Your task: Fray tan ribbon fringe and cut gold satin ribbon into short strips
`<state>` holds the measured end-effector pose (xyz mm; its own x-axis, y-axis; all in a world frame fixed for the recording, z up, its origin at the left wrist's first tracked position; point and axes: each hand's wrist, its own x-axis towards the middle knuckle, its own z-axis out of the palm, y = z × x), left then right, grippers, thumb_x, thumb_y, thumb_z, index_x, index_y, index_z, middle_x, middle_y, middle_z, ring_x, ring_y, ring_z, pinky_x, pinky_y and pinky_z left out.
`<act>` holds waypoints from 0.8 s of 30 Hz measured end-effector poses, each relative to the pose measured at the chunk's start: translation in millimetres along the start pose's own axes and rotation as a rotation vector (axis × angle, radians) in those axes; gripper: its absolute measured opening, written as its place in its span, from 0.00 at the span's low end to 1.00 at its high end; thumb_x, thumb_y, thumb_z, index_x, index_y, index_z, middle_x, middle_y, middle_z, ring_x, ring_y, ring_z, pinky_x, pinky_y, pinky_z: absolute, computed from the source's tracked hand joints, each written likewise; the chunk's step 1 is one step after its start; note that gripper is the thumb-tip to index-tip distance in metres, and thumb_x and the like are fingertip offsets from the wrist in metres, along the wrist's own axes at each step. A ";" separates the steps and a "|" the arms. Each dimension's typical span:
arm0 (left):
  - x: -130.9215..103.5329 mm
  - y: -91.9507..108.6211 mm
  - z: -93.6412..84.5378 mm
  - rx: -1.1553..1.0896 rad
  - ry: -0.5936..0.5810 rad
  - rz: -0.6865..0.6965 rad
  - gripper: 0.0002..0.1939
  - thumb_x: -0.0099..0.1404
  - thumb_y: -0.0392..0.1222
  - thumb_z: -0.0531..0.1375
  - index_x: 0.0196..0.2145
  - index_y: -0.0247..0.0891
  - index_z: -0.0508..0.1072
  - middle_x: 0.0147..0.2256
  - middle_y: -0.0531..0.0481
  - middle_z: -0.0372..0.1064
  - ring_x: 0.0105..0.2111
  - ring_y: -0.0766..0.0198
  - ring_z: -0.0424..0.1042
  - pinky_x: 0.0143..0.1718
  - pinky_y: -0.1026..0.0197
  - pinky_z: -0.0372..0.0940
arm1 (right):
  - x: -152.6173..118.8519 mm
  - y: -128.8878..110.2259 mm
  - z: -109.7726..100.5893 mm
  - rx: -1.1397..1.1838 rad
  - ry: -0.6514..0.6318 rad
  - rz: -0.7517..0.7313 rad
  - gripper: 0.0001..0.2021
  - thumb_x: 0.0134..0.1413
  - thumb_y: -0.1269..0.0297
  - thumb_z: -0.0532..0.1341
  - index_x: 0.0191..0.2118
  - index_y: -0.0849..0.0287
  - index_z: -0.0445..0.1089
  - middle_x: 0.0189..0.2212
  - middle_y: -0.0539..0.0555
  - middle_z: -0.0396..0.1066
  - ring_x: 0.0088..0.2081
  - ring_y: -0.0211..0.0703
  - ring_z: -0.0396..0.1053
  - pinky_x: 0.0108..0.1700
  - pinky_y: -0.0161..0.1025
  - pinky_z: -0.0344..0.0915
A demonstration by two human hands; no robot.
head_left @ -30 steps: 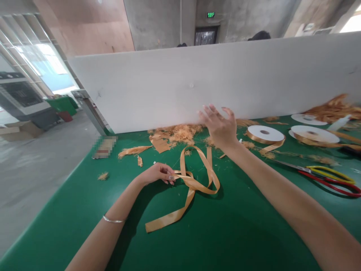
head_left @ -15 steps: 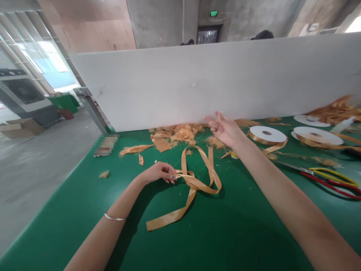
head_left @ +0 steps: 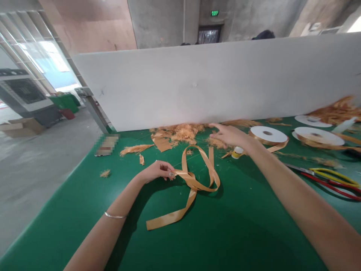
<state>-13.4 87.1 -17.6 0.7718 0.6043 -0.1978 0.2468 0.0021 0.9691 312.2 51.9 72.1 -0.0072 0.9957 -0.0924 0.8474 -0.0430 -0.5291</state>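
Pinched in my left hand (head_left: pixel 158 172) is the left end of a looped gold ribbon (head_left: pixel 188 205). The ribbon forms two loops with a crossing at the middle, and a loose tail runs toward me on the green table. Farther back, my right hand (head_left: pixel 229 136) reaches over the table with its fingers apart and nothing in them. Below its fingers lies a small heap of orange fibre scraps (head_left: pixel 216 143). Close under the right wrist stands a small white and yellow bottle (head_left: pixel 237 152).
Two ribbon spools (head_left: pixel 267 134) and scissors (head_left: pixel 329 178) with yellow and red handles lie on the right. Shredded fibres (head_left: pixel 186 132) line the foot of a white partition (head_left: pixel 169 86). A blurred-out flat object (head_left: pixel 107 145) lies at the table's left edge.
My right hand has come down from in front of the partition toward the fibre scraps, and the small bottle shows more fully. My left hand stays nearly still with the ribbon.
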 end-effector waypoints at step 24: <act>-1.0 -6.5 -2.6 -0.187 0.054 0.059 0.15 0.49 0.44 0.68 0.33 0.32 0.76 0.24 0.50 0.69 0.23 0.71 0.63 0.23 0.68 0.53 | -2.2 -19.7 15.0 0.398 0.775 -0.218 0.24 0.54 0.55 0.58 0.56 0.47 0.55 0.53 0.57 0.66 0.31 0.46 0.73 0.29 0.43 0.68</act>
<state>-17.3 88.5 -23.3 0.7476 0.6499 -0.1370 0.0852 0.1107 0.9902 287.5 49.3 70.0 0.3363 0.7551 0.5628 0.6212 0.2713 -0.7352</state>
